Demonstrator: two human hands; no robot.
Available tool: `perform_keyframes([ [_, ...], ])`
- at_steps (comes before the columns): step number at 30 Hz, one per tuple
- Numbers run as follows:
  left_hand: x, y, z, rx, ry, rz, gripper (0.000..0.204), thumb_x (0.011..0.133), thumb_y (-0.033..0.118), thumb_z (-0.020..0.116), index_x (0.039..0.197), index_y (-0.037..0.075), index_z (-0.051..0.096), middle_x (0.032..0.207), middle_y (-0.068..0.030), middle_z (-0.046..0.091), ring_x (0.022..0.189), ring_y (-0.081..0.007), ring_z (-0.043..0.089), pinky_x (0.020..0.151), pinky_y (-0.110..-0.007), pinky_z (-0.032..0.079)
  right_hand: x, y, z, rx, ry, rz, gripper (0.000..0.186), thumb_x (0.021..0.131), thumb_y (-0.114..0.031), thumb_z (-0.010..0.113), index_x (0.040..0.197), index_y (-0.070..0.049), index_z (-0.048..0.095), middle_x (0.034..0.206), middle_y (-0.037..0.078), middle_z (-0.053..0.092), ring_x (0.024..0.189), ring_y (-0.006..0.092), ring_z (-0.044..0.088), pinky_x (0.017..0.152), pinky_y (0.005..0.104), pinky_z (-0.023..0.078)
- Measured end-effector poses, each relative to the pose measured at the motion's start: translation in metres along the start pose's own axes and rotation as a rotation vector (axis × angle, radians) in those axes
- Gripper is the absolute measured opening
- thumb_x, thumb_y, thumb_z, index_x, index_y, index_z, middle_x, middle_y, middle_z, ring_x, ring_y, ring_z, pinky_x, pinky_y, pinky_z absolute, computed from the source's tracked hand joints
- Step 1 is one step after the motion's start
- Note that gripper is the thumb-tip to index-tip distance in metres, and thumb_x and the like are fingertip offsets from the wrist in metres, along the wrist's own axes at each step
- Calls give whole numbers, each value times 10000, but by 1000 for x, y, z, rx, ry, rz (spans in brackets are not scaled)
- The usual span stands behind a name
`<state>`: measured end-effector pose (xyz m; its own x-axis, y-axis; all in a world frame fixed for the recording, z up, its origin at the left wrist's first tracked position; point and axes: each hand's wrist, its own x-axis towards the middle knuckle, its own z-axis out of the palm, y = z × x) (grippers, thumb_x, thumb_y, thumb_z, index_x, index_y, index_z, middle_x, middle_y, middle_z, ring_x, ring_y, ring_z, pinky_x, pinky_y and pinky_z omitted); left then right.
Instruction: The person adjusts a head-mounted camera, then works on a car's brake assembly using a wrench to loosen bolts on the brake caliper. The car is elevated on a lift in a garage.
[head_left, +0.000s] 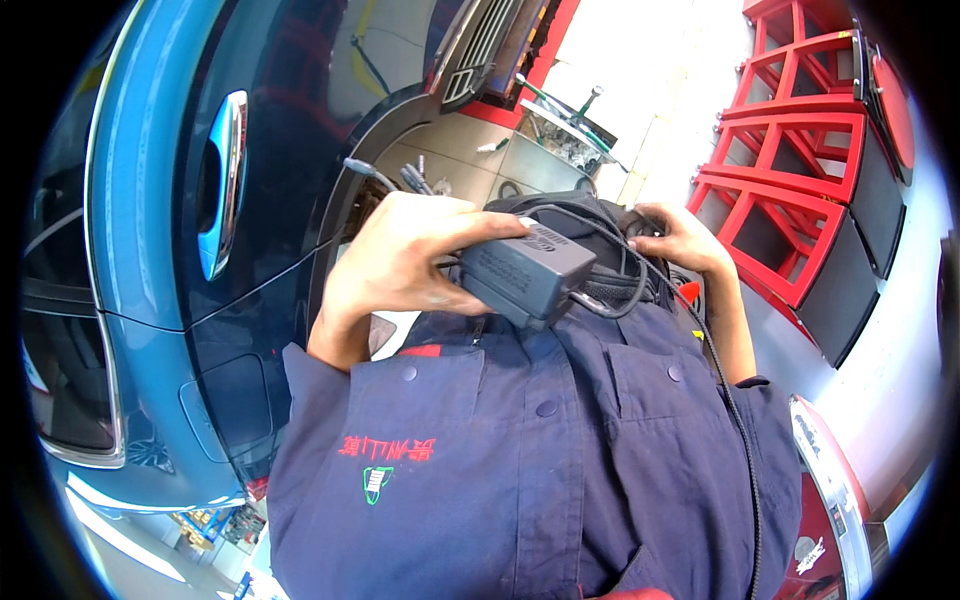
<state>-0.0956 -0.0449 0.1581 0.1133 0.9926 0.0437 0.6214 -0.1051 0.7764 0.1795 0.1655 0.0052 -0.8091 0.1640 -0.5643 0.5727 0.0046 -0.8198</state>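
My left hand [405,258] grips a black power adapter [532,270], thumb along one side and fingers on the other. Beyond that hand, grey cable ends [414,178] stick out; where they lead is hidden. A black cable [632,300] loops from behind the adapter. My right hand [682,238] is curled, thumb and fingers pinched round part of the dark cable. Behind the cable loops lies a black fabric bag [575,212], partly covered. A braided cord [735,400] hangs from near my right hand down over my dark blue jacket [545,450].
A blue car [150,250] with a chrome-edged door handle [228,185] stands close on my left. Red metal frames [785,220] with black panels line the right. Ahead, a small metal cart [550,160] carries tools on the tiled floor.
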Motion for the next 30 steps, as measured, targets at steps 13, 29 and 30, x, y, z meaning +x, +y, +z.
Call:
perform_keyframes([
  [13,-20,-10,-15,-165,-88,-76,691,458,286,867,1054,-7,674,978,-129,702,854,-249,706,775,-300,548,-6,-53,33,-577,283,-60,659,707,-217,775,1264,-42,468,1087,196,596,1050,355,576,872,415,463],
  [29,43,10,72,269,-98,-311,525,632,283,804,1068,60,615,871,-128,672,797,-296,672,683,-387,534,-10,-42,4,-53,531,-52,149,629,-58,697,728,26,624,612,58,600,582,96,552,552,257,454],
  [30,42,10,72,302,-135,-341,515,634,280,802,1058,55,616,865,-128,671,792,-297,672,674,-392,533,-10,-40,4,-46,529,-50,158,624,-61,709,730,21,625,618,49,598,591,94,544,553,257,449],
])
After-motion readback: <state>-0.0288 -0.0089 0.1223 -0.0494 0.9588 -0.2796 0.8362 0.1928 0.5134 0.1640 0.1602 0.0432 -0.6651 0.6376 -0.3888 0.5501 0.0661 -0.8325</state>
